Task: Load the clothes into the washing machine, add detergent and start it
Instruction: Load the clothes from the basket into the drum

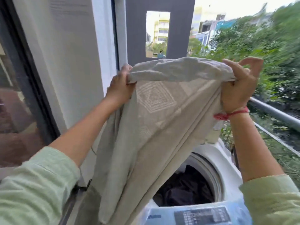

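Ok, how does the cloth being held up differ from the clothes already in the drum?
The pale cloth is light beige with a white diamond pattern; the dark clothes look plain black. The pale cloth hangs stretched between the left hand and right hand, above the washing machine; the dark clothes lie crumpled inside the drum. Both are soft fabric laundry.
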`<state>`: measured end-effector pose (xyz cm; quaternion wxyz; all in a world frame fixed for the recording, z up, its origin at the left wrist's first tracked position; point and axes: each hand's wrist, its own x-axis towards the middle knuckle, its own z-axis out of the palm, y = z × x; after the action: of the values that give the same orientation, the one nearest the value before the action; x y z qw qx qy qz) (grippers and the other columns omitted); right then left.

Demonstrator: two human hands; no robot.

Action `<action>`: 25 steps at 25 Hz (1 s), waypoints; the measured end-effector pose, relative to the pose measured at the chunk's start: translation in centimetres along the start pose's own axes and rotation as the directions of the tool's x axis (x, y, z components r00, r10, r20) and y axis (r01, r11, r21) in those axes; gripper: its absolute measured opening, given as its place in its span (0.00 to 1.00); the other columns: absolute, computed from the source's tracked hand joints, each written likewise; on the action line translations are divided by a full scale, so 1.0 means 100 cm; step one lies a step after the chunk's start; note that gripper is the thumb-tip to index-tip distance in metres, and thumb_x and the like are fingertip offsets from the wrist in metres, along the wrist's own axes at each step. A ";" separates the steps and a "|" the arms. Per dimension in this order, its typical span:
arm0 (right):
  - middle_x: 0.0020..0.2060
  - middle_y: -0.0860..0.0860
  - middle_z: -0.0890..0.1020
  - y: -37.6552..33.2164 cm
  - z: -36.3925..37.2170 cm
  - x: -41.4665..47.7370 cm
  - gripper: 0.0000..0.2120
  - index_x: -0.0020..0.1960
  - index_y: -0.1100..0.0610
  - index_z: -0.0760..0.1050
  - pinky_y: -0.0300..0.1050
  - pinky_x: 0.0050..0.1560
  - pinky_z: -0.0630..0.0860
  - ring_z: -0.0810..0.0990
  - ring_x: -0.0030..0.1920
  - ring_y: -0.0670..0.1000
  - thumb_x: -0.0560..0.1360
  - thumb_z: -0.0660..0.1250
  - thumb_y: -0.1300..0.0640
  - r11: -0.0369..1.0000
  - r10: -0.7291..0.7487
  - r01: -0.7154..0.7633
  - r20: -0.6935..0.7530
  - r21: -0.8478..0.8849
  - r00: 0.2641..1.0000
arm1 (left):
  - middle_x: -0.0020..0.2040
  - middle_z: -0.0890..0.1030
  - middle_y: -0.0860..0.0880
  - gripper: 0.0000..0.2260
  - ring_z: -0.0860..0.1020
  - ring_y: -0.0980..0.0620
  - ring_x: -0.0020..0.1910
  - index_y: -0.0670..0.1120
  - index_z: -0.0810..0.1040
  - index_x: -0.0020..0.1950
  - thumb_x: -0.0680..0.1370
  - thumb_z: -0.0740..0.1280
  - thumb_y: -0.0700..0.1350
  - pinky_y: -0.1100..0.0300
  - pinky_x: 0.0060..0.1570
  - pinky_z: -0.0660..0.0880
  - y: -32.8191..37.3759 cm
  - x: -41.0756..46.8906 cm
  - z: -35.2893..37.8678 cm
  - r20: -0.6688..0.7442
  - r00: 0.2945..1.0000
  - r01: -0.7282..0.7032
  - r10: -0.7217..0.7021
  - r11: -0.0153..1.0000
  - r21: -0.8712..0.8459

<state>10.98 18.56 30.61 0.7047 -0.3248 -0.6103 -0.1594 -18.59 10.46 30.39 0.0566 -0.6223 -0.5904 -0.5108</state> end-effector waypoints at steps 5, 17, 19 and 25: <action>0.52 0.57 0.72 0.101 -0.024 -0.064 0.22 0.58 0.52 0.78 0.47 0.38 0.74 0.76 0.45 0.57 0.68 0.65 0.67 0.955 0.105 -0.022 0.266 -0.296 0.958 | 0.54 0.75 0.42 0.18 0.75 0.39 0.52 0.44 0.66 0.60 0.74 0.68 0.43 0.52 0.46 0.71 -0.005 -0.030 0.142 0.216 0.973 0.081 -0.083 0.997 0.018; 0.67 0.53 0.71 0.018 0.092 -0.269 0.32 0.71 0.49 0.65 0.48 0.67 0.67 0.70 0.67 0.54 0.71 0.71 0.45 0.969 0.016 -0.234 0.968 -0.077 -0.251 | 0.66 0.65 0.44 0.19 0.65 0.44 0.67 0.47 0.70 0.66 0.76 0.67 0.47 0.56 0.65 0.61 -0.174 -0.207 0.031 0.152 0.706 0.624 -0.692 0.709 0.328; 0.74 0.53 0.60 -0.048 0.128 -0.305 0.39 0.75 0.48 0.56 0.55 0.72 0.59 0.60 0.73 0.55 0.70 0.68 0.38 0.979 -0.014 -0.203 0.974 -0.033 -0.225 | 0.66 0.65 0.43 0.20 0.67 0.43 0.66 0.46 0.71 0.65 0.75 0.69 0.45 0.58 0.64 0.60 -0.192 -0.247 0.015 0.176 0.649 0.660 -0.740 0.663 0.353; 0.51 0.61 0.81 -0.098 0.150 -0.353 0.16 0.55 0.61 0.77 0.52 0.56 0.70 0.77 0.56 0.61 0.78 0.56 0.53 0.986 0.031 -0.166 0.999 -0.029 0.009 | 0.67 0.63 0.46 0.21 0.67 0.46 0.66 0.48 0.70 0.66 0.75 0.69 0.48 0.59 0.63 0.62 -0.202 -0.305 0.013 0.284 0.498 0.727 -0.819 0.573 0.377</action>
<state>-13.68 15.01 -0.15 0.0988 -0.3502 -0.9113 0.1926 -27.15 -3.34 -2.45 -0.2464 -0.3754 -0.8531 -0.2657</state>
